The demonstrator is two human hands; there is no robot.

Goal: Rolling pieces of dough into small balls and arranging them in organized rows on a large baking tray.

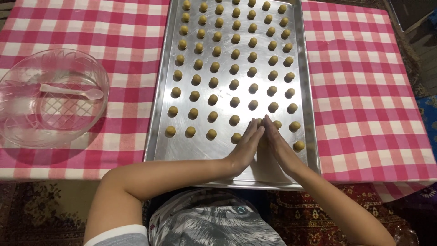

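Both hands are on the metal baking tray [164, 91], near its front edge, right of centre. Left hand [248, 145] and right hand [276, 145] are flat, fingers straight and pressed together, fingertips meeting in a wedge at one dough ball [258, 121]. That ball is mostly hidden between the fingertips, so I can't tell whether it's touched or just cupped. Palms cover the tray behind it; anything under them is not visible.

Rows of small yellow-brown dough balls [214, 83] fill the tray up to its far edge, where the top row is cut off by the frame. One ball [298, 146] sits just beside the right hand, near the tray's right rim.

The tray rests on a red-and-white checked tablecloth [364, 91]. At the cloth's left edge is a clear glass bowl [18, 123], partly cut off, with a white plastic spoon [73, 91] lying in it; the bowl contents are hard to make out
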